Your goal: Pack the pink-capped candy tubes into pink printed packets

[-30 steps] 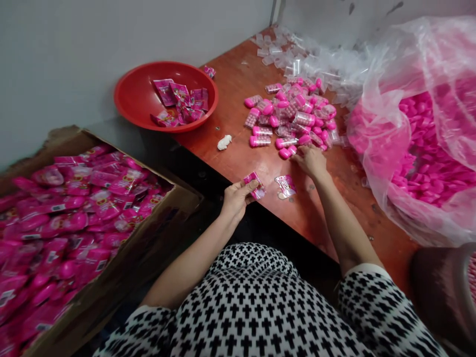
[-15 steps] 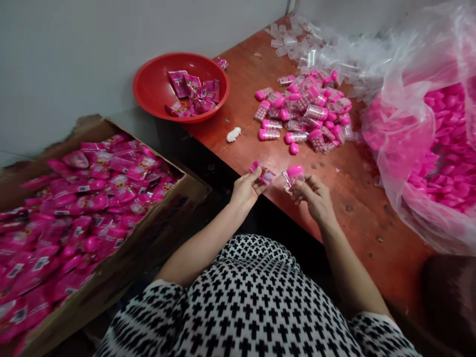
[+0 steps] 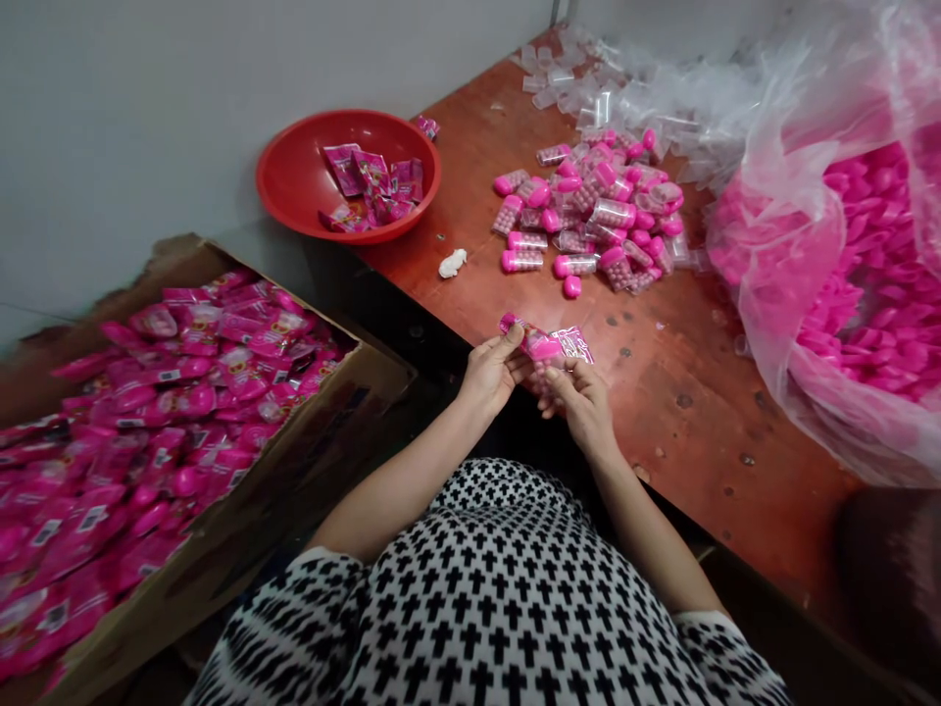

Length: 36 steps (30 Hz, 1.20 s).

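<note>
Both of my hands meet over the near edge of the table. My left hand [image 3: 494, 373] pinches the end of a small printed pink packet [image 3: 518, 327]. My right hand [image 3: 586, 400] is closed on a clear candy tube with a pink cap [image 3: 545, 348], which touches or lies against the packet; whether it is inside cannot be made out. A shiny pink and silver wrapper end [image 3: 574, 344] sticks out past my right fingers. Beyond my hands lies a heap of pink-capped tubes [image 3: 595, 211] filled with small pink balls.
A red bowl [image 3: 275, 186] with several pink packets stands at the table's far left corner. A carton [image 3: 368, 392] of packed pink pouches sits at left. Clear empty tubes [image 3: 662, 108] lie at the back. A plastic bag [image 3: 779, 324] of pink parts is at right. A white lump [image 3: 453, 263] lies near the edge.
My right hand has moved left with the capped tube, up to the packet in my left hand. The left hand has stayed nearly in place. The view has shifted slightly.
</note>
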Each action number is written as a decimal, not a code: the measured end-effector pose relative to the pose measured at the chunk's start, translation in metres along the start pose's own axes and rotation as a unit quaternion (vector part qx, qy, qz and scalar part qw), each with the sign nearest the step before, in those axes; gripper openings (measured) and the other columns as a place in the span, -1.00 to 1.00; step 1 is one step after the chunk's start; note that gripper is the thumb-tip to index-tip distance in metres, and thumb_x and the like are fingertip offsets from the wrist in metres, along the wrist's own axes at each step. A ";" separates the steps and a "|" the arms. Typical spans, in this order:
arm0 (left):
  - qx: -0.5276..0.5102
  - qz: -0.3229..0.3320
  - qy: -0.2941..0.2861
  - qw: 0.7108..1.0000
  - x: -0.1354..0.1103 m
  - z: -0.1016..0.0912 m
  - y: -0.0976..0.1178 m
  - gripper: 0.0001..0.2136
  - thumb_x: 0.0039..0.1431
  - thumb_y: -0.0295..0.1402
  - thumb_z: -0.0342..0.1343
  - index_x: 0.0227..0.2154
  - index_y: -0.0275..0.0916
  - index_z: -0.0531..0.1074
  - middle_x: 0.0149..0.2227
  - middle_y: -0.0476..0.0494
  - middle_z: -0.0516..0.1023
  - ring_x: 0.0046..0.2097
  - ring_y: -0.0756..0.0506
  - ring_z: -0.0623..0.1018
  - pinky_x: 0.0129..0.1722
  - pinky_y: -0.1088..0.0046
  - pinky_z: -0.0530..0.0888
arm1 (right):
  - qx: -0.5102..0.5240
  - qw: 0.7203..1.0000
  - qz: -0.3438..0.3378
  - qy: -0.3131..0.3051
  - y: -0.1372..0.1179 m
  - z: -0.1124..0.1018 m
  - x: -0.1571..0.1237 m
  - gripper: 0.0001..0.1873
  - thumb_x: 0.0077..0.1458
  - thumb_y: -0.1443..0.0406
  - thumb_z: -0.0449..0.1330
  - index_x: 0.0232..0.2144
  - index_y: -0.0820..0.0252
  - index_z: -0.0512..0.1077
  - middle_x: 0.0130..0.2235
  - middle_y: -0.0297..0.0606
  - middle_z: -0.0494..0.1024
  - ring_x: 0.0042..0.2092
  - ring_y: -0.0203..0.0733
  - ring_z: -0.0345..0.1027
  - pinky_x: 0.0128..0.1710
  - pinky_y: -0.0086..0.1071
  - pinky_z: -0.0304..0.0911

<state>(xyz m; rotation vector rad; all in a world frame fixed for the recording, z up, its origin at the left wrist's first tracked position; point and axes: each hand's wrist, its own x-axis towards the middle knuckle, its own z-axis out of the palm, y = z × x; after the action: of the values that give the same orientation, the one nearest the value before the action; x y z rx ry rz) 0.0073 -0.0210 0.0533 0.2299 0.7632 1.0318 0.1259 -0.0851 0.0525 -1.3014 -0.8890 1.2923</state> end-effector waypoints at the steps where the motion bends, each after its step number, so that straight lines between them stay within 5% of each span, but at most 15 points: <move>1: 0.010 0.004 -0.013 1.000 0.000 0.001 0.001 -0.73 -0.12 -0.29 0.35 -0.44 -0.37 0.45 -0.49 -0.08 0.54 -0.46 0.00 0.53 -0.40 0.48 0.48 | 0.011 1.000 0.007 -0.007 0.001 0.000 0.001 -0.69 0.01 0.10 0.24 -0.29 0.18 0.36 -0.48 -0.39 0.53 -0.59 -0.40 0.34 -0.68 -0.55 0.27; 11: 0.074 0.006 -0.047 0.996 0.000 0.008 -0.002 -0.64 -0.27 -0.29 0.41 -0.47 -0.36 0.40 -0.52 -0.04 0.51 -0.51 0.05 0.48 -0.44 0.52 0.44 | -0.044 0.997 -0.051 0.048 0.007 0.005 0.001 -0.71 0.00 0.12 0.26 -0.30 0.15 0.34 -0.54 -0.47 0.46 -0.56 -0.40 0.34 -0.59 -0.52 0.33; 18: 0.169 0.019 -0.076 0.982 0.003 0.007 0.002 -0.65 -0.23 -0.19 0.38 -0.55 -0.38 0.42 -0.60 -0.05 0.47 -0.59 0.02 0.45 -0.56 0.49 0.40 | 0.048 0.999 -0.001 -0.019 0.010 -0.002 0.008 -0.70 -0.03 0.10 0.27 -0.36 0.18 0.35 -0.51 -0.41 0.52 -0.60 -0.39 0.34 -0.69 -0.54 0.26; 21: 0.219 0.039 -0.084 0.971 0.003 0.007 0.003 -0.69 -0.21 -0.22 0.37 -0.56 -0.39 0.46 -0.58 -0.09 0.50 -0.57 -0.01 0.47 -0.55 0.47 0.40 | 0.017 0.999 -0.027 0.014 0.010 -0.002 0.008 -0.71 -0.03 0.12 0.28 -0.36 0.17 0.35 -0.52 -0.45 0.49 -0.59 -0.41 0.34 -0.65 -0.54 0.30; 24: 0.202 0.035 -0.069 0.976 0.002 0.007 0.001 -0.70 -0.22 -0.24 0.37 -0.56 -0.39 0.47 -0.55 -0.13 0.52 -0.53 -0.01 0.50 -0.50 0.47 0.43 | -0.023 0.997 -0.056 0.049 0.009 0.002 0.008 -0.71 -0.03 0.14 0.29 -0.32 0.15 0.35 -0.53 -0.47 0.47 -0.57 -0.41 0.33 -0.60 -0.53 0.33; 30: 0.179 0.010 -0.060 0.982 0.000 0.006 -0.007 -0.67 -0.25 -0.22 0.38 -0.57 -0.39 0.43 -0.60 -0.09 0.48 -0.64 0.04 0.39 -0.66 0.50 0.31 | 0.028 0.999 -0.025 0.020 0.011 0.004 0.013 -0.67 -0.05 0.08 0.28 -0.37 0.16 0.31 -0.56 -0.48 0.47 -0.61 -0.40 0.32 -0.66 -0.54 0.27; 36: 0.109 0.008 -0.037 0.993 0.002 0.007 -0.009 -0.67 -0.27 -0.26 0.40 -0.53 -0.39 0.43 -0.56 -0.10 0.51 -0.54 0.03 0.48 -0.49 0.50 0.43 | -0.078 0.992 -0.068 0.066 0.017 0.002 0.009 -0.67 -0.03 0.10 0.27 -0.28 0.17 0.37 -0.51 -0.45 0.47 -0.55 -0.40 0.33 -0.60 -0.52 0.31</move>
<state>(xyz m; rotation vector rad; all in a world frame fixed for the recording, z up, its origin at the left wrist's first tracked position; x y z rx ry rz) 0.0188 -0.0223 0.0526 0.4590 0.8081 0.9502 0.1224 -0.0791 0.0343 -1.4045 -0.9833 1.0358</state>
